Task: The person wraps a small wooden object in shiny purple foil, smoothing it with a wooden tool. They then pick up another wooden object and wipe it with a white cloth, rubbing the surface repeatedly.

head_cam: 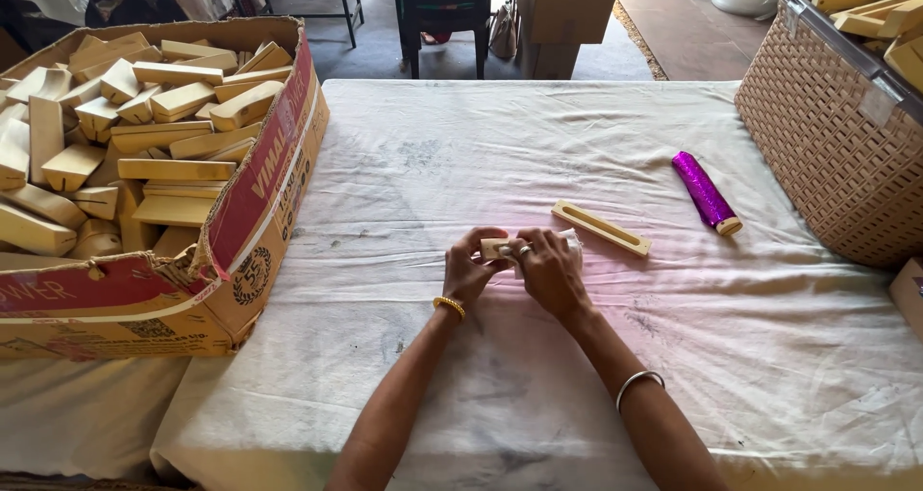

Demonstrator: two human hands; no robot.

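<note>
A small wooden block (497, 249) sits between both hands near the middle of the tabletop (433, 154), which is covered with a white cloth. The left hand (471, 265) grips the block's near end with fingers curled round it; the right hand (550, 270) closes over its other end, thumbs close together. Just beyond the right hand lies a slotted wooden strip (601, 227), flat on the cloth. Further right rests a purple glitter roll (705, 193). A cardboard box (260, 212) full of wooden pieces stands at the left; a wicker basket (827, 135) stands at the right.
</note>
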